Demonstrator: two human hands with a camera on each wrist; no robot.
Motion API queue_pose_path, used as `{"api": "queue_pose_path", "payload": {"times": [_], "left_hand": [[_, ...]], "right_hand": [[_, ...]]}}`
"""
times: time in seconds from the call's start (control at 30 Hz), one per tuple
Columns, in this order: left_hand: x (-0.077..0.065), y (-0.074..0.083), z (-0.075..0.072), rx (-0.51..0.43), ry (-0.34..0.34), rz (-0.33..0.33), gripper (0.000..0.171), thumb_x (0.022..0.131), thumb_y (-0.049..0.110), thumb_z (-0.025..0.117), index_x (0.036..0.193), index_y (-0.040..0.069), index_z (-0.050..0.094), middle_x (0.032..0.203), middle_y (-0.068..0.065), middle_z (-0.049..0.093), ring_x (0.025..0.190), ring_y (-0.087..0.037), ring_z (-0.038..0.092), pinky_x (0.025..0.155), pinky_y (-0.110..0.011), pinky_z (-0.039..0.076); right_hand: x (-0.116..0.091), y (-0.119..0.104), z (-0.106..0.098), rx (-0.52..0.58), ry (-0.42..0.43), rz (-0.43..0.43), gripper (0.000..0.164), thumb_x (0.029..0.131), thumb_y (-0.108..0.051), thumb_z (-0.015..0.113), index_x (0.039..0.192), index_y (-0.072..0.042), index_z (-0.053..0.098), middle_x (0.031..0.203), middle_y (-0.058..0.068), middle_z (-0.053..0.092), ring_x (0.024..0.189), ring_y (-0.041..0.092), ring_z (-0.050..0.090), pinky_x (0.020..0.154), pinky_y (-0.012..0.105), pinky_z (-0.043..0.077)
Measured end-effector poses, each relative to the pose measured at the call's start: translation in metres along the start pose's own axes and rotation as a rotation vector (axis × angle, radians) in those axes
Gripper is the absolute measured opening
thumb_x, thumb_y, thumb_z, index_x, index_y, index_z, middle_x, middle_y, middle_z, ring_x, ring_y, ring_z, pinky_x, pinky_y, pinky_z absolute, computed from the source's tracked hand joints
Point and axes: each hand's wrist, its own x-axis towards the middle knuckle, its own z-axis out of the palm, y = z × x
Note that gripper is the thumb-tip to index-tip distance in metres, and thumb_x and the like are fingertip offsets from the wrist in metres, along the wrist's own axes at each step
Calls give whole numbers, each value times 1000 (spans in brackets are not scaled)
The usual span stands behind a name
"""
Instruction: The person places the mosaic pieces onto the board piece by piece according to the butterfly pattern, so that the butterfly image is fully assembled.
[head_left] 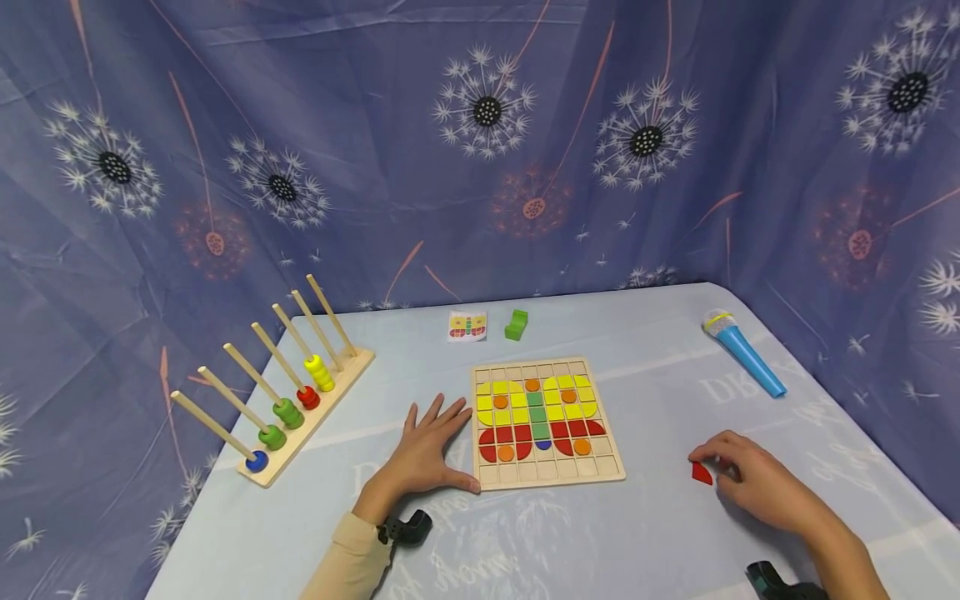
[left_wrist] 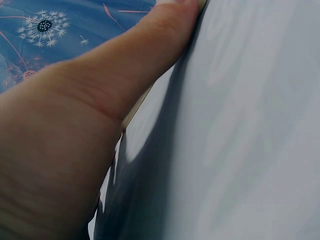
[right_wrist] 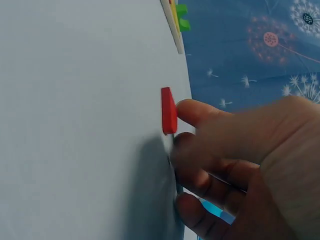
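A square wooden grid board (head_left: 551, 473) lies mid-table, with yellow, red, green, blue and orange tiles forming a butterfly. My left hand (head_left: 429, 450) is spread at its left side, fingertips by the edge and thumb at the near left corner; the thumb (left_wrist: 135, 60) fills much of the left wrist view. On the tabletop to the right lies a red quarter-round tile (head_left: 701, 473). My right hand (head_left: 765, 479) is beside it, index fingertip at the tile (right_wrist: 169, 111) and thumb slightly apart from it, fingers loosely bent.
Left stands a wooden peg rack (head_left: 330, 387) with coloured rings on slanting-looking pegs. Behind the board are a butterfly picture card (head_left: 467, 327) and a green block (head_left: 516, 325). A blue toy microphone (head_left: 746, 354) lies at the far right. A patterned curtain (head_left: 390, 167) hangs behind.
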Motion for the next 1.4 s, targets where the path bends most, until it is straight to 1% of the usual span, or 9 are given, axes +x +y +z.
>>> {"api": "queue_pose_path", "payload": {"times": [0.1, 0.2, 0.43, 0.6, 0.77, 0.9, 1.03, 1.2, 1.4], "left_hand": [[0, 0, 0, 4, 9, 5, 125, 50, 93, 57, 152, 23, 33, 157, 7, 23, 145, -28, 7, 109, -62, -3], [0, 0, 0, 7, 8, 4, 125, 50, 93, 56, 152, 23, 33, 157, 7, 22, 145, -28, 7, 109, -62, -3], [-1, 0, -1, 17, 8, 3, 125, 51, 93, 55, 152, 23, 32, 157, 7, 22, 145, -28, 7, 109, -62, -2], [-1, 1, -1, 12, 7, 3, 125, 51, 93, 56, 152, 23, 32, 157, 7, 22, 145, -28, 6, 109, -62, -2], [-1, 1, 0, 4, 5, 5, 124, 51, 92, 57, 152, 23, 32, 157, 7, 22, 145, -28, 6, 109, -62, -3], [-1, 0, 0, 5, 10, 9, 124, 51, 92, 57, 152, 24, 32, 157, 7, 22, 145, -28, 6, 109, -61, -3], [0, 0, 1, 10, 13, 15, 125, 51, 92, 56, 152, 23, 32, 157, 6, 23, 145, -28, 7, 109, -62, -3], [0, 0, 1, 14, 8, 8, 125, 51, 93, 55, 152, 23, 32, 157, 7, 22, 145, -27, 6, 110, -61, -3], [0, 0, 1, 16, 1, 3, 125, 51, 94, 54, 152, 24, 31, 158, 8, 21, 145, -27, 5, 110, -61, -3]], "right_hand": [[3, 0, 5, 3, -6, 2, 40, 76, 2, 75, 106, -23, 69, 101, -11, 58, 84, 8, 50, 68, 27, 46], [8, -2, 9, -11, 0, -7, 35, 75, -8, 81, 102, -26, 69, 98, -13, 57, 82, 7, 50, 66, 26, 46], [22, -8, 15, -22, -35, 23, 27, 73, -17, 83, 91, -26, 66, 91, -12, 54, 80, 7, 49, 68, 25, 46], [33, -17, 23, -10, -48, 27, 25, 73, -19, 83, 88, -26, 65, 89, -12, 55, 81, 8, 51, 71, 25, 47], [50, -31, 29, -13, -82, 37, 24, 73, -19, 82, 87, -27, 65, 89, -12, 55, 83, 10, 51, 75, 27, 48], [64, -42, 34, -2, -97, 43, 23, 74, -20, 82, 89, -27, 66, 88, -11, 55, 82, 12, 51, 72, 26, 48], [76, -50, 38, 19, -104, 3, 23, 75, -20, 82, 92, -26, 66, 89, -10, 56, 79, 13, 51, 66, 24, 45], [88, -57, 44, 29, -111, -60, 23, 75, -20, 81, 93, -25, 68, 88, -10, 57, 79, 13, 52, 66, 23, 46], [95, -60, 52, 24, -142, -64, 22, 79, -21, 79, 100, -26, 73, 90, -13, 57, 81, 12, 51, 68, 25, 45]]}}
